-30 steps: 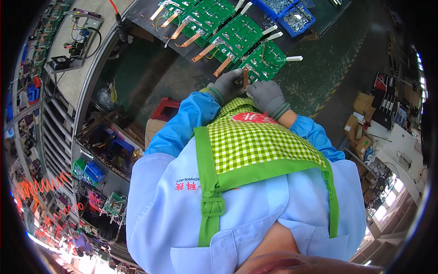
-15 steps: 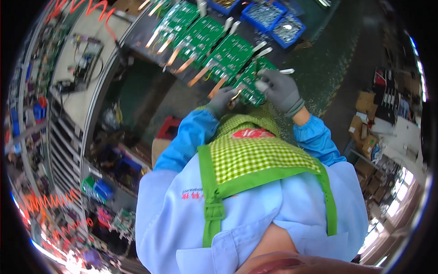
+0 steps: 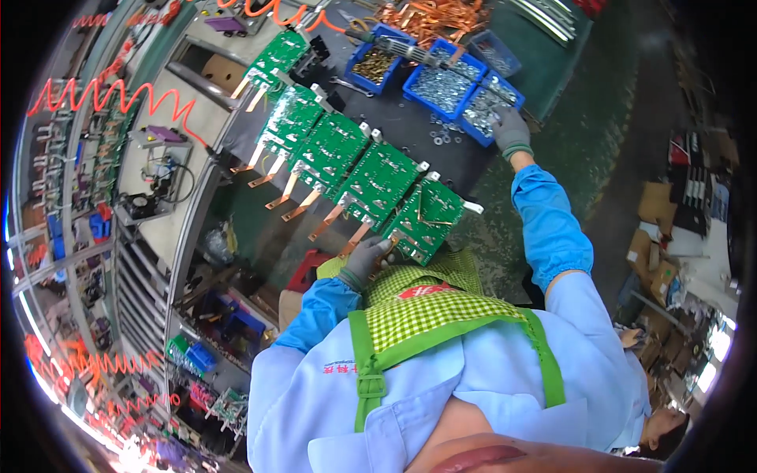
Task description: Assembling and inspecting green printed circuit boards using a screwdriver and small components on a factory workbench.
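Observation:
Several green circuit boards with copper strips stand in a slanting row on the dark bench. My left hand (image 3: 369, 258), in a grey glove, is closed at the near left corner of the nearest circuit board (image 3: 427, 217), by its copper strips. A thin dark tool or rod lies across that board. My right hand (image 3: 511, 130), also gloved, reaches out to the far right, its fingers at a blue bin (image 3: 514, 99) of small metal hardware. Its fingertips are hard to make out against the bin's contents.
Beside that bin stand a blue bin of washers (image 3: 443, 89) and one of brass-coloured pieces (image 3: 374, 66). A screwdriver-like power tool (image 3: 402, 49) lies over the bins. Copper strips (image 3: 434, 20) are heaped behind. Loose washers (image 3: 443, 139) and a wrench (image 3: 352, 85) lie on the bench.
My right hand has left the nearest board and moved away to the bin at the far right. My left hand stays at the board's corner. The view has shifted, showing more of the bench.

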### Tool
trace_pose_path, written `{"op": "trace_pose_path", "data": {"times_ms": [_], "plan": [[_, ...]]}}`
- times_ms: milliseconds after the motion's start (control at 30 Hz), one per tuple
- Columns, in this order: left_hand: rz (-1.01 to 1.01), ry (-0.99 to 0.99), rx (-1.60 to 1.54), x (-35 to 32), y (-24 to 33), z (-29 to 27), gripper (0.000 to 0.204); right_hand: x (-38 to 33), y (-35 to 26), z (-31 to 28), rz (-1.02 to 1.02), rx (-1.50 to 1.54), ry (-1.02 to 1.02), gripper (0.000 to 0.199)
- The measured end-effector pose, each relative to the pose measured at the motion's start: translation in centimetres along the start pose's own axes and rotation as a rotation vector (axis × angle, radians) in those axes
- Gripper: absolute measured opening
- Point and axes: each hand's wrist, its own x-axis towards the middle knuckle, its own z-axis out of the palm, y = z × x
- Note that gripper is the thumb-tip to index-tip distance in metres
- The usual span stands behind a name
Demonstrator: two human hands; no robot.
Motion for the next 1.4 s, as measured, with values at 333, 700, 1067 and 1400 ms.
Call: {"op": "trace_pose_path", "data": {"times_ms": [333, 700, 1067, 1400], "plan": [[-0.035, 0.036, -0.21, -1.5, 1.4, 1.5, 0.022, 5.2, -1.5, 1.8, 0.017, -0.13, -0.114, 0.034], [-0.02, 0.087, -0.126, -1.1, 1.0, 1.6, 0.022, 5.8, 0.4, 1.1, -0.146, 0.117, -0.007, 0.024], [-0.009, 0.109, -0.242, -1.4, 0.5, 2.2, 0.021, 10.1, -9.6, 1.2, -0.491, 0.077, -0.228, 0.026], [0.0, 0.096, -0.183, -1.5, 1.1, 2.4, 0.023, 10.5, -9.8, 4.6, -0.371, -0.097, -0.35, 0.023]]}}
